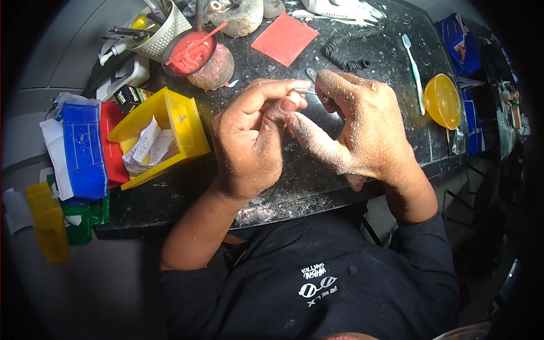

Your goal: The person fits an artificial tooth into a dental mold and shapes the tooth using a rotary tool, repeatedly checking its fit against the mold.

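Note:
My left hand (249,139) is closed, thumb and fingers pinched together over the table; what sits in the pinch is mostly hidden. Facing it, my right hand (365,122) is dusted with pale powder, its fingers curled and its thumb reaching towards my left fingertips. A thin metal tool (306,92) bridges the gap between the two hands, running in under my right fingers. Its far end and handle cannot be made out. Both hands are raised above the dark tabletop (294,181), near its front edge.
Left: a yellow bin (190,127) with papers, a blue bin (85,150), and a pan of red wax (192,54). Behind: a red wax sheet (284,38) and a coiled black cord (345,48). Right: a toothbrush (413,73) and a yellow bowl (442,102).

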Demonstrator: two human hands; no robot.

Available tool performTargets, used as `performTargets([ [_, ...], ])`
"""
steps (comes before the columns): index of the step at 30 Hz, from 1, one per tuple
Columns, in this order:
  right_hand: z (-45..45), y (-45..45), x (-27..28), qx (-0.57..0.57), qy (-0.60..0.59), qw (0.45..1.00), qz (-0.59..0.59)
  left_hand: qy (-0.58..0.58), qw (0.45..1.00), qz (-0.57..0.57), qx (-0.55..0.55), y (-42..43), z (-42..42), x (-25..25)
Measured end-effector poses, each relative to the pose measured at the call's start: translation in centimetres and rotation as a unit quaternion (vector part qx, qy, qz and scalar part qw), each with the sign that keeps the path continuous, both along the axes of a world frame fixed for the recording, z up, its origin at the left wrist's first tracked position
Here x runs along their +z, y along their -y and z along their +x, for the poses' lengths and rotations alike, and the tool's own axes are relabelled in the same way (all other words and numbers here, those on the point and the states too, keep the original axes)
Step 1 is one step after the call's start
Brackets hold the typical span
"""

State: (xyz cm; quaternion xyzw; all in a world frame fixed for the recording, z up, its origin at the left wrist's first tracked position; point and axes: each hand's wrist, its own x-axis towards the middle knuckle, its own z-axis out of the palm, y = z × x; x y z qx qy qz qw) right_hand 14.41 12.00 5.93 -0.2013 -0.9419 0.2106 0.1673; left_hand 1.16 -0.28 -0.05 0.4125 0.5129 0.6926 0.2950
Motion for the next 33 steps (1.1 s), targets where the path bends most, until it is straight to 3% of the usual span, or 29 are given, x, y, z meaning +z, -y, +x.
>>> performTargets([
  [2,-0.05,0.05,-0.03,0.005,-0.005,1.0,0.001,-0.027,1.0,-0.005,0.002,-0.08,0.06,-0.06],
  [4,-0.03,0.06,-0.11,0.009,-0.009,1.0,0.001,0.051,0.999,0.007,0.001,-0.23,0.52,0.0],
  [10,-0.14,-0.01,-0.51,0.017,-0.008,1.0,0.014,0.06,0.998,0.0,-0.01,-0.09,0.3,-0.07],
  [33,-0.08,-0.05,-0.39,0.011,0.0,1.0,0.017,0.013,0.999,-0.029,-0.008,0.07,0.05,0.26],
])
